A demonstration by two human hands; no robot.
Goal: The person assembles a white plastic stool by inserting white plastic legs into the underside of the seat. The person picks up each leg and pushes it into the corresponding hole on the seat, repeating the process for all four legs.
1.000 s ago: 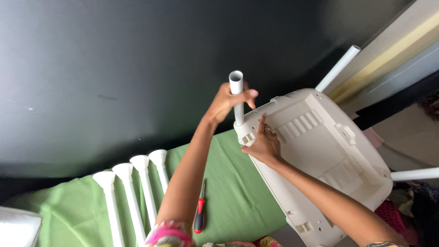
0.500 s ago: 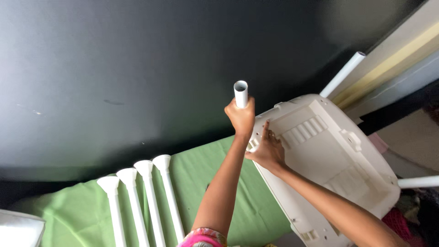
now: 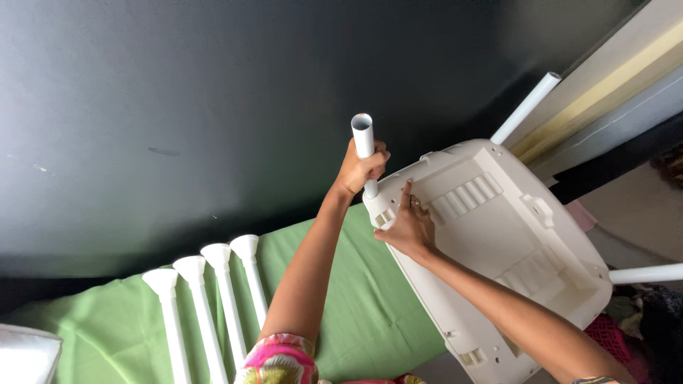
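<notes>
The left hand (image 3: 361,169) is wrapped tight around a white tube leg (image 3: 364,146), gripping its lower part where it enters the corner socket of an upturned white plastic seat panel (image 3: 498,235). The right hand (image 3: 407,229) presses flat on the panel just at 4 o'clock of that socket, fingers spread, steadying it without closing on anything.

The leg looks like a hollow plastic tube: light, stiff, smooth and likely a bit slippery, so a full-fist hold close to the socket seems the best grip. The panel looks rigid but thin and ribbed, probably light; it is best braced on the flat near its corner.

Count: 3 legs stand out of the panel, 1 in the left hand, 1 at 1 o'clock (image 3: 525,108), 1 at 4 o'clock (image 3: 644,274). 4 white flared posts (image 3: 228,299) lie side by side on the green sheet (image 3: 356,320) at 8 o'clock.
</notes>
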